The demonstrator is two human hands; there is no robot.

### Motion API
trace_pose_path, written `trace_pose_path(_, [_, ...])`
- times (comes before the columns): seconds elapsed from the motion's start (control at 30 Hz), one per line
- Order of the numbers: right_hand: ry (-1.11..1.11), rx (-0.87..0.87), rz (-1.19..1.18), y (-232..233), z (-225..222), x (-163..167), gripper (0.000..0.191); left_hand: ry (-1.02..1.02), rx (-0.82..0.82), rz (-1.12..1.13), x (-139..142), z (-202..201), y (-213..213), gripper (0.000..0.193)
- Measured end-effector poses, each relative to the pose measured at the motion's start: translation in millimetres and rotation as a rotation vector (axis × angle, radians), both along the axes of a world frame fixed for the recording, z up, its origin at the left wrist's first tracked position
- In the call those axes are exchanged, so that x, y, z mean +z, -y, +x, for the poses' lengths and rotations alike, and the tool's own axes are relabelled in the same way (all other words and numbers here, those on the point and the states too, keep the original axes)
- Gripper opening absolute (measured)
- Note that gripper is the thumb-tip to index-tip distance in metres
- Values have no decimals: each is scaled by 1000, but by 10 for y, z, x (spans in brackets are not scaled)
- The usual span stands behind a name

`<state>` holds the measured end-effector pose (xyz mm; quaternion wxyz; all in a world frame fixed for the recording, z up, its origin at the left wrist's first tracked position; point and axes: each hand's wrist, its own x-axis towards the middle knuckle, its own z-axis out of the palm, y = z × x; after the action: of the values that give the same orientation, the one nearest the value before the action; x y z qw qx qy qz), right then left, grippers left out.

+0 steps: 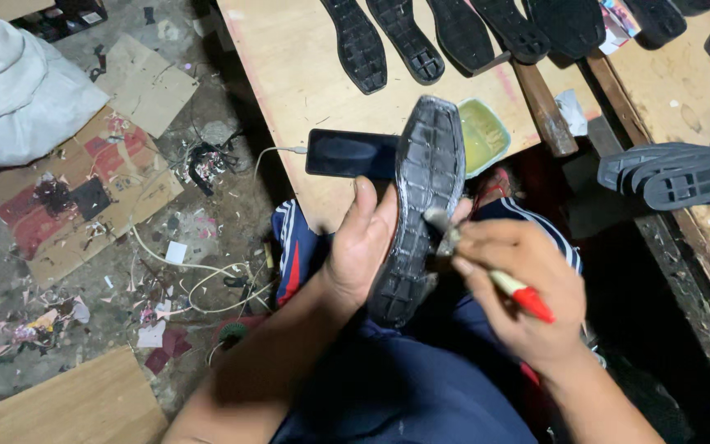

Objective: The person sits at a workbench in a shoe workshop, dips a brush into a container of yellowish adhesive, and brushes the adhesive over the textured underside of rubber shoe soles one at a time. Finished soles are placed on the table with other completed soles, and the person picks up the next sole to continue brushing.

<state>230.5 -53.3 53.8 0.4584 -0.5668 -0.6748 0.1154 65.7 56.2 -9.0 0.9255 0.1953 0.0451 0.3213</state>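
1. One black ridged rubber shoe sole [419, 205] sat over the lap, its long axis running away from the person
2. Left hand [359, 247] clasped its edge
3. Right hand [519, 284] pinched one red-handled brush [486, 271] touching the sole

Small shoemaking workshop. Rows of black rubber shoe soles [408, 37] on a bare wooden tabletop [289, 74], beside a dish of yellowish glue [482, 136]. Concrete floor [207, 205] littered with cardboard scraps [145, 82] and offcuts.

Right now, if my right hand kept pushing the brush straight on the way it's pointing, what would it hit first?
The right hand points its red-handled brush up and left, with the bristles seemingly touching the black shoe sole held by the left hand. So it would meet the sole first, though depth is hard to judge.
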Motion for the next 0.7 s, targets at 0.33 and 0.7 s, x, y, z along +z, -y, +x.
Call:
trace_pose_path(0.33, [-1235, -190, -250, 213, 716, -1103, 15, -434, 451, 5, -65, -303, -722, 62])
trace_pose_path(0.7, [-1589, -129, -349, 304, 681, -1547, 22, -774, 494, 27, 323, -223, -2229, 49])
